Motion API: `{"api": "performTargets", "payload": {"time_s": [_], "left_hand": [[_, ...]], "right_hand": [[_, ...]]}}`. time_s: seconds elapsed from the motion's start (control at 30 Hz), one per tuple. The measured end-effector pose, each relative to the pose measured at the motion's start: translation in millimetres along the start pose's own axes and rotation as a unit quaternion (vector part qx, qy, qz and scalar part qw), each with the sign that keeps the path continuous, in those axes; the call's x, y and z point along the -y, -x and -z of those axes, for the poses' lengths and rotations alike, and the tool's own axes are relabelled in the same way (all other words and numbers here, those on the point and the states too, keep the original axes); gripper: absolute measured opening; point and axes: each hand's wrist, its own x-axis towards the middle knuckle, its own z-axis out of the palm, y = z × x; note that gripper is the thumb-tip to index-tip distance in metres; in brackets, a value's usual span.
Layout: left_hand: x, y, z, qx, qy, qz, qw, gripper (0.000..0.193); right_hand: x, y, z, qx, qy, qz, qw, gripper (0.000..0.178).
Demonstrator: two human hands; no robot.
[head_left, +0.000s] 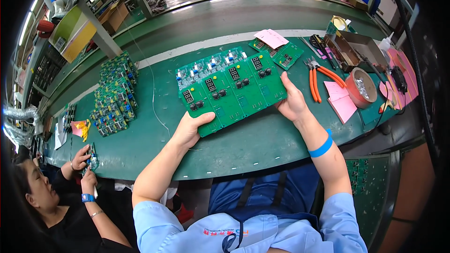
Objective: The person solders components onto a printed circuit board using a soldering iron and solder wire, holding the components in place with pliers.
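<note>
Between my two hands is a green circuit board panel (241, 106), tilted above the table. Small black digit displays, black round buttons and yellow parts sit on it in a repeating pattern. My left hand (188, 130) grips its lower left corner, thumb on top. At the right edge, my right hand (293, 100) is closed on the panel, its fingers partly hidden underneath. Just beyond the panel, another board strip (206, 69) with white and blue parts shows, partly covered by the held one. A blue band (321, 146) circles my right forearm.
Stacked populated boards (115, 94) stand at left, near a co-worker's hands (84, 161) holding a small board. At right are orange-handled pliers (315, 82), pink paper (341, 102), a round reddish tub (361, 89) and a metal tray (358, 46). Green boards (287, 56) lie behind.
</note>
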Motion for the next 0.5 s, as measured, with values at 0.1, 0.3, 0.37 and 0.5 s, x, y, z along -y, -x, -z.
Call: {"api": "performTargets", "payload": {"time_s": [0.1,0.3,0.37,0.5], "left_hand": [[2.1,7.0,-3.1,0.004,-0.131,-0.099,0.986,0.039],[1.1,7.0,-10.9,0.052,-0.58,-0.513,0.631,0.028],[0.8,5.8,-11.5,0.05,-0.622,-0.526,0.578,0.027],[-2.1,6.3,-7.7,-0.004,-0.652,-0.527,0.546,0.028]], "right_hand": [[-0.1,-2.8,4.4,0.017,0.022,0.026,0.999,0.042],[8.6,-2.8,17.5,0.103,0.012,-0.108,0.989,0.059],[7.8,-0.9,17.8,0.1,-0.037,-0.121,0.987,0.059],[15.5,3.5,1.3,0.13,-0.137,-0.105,0.976,0.051]]}}
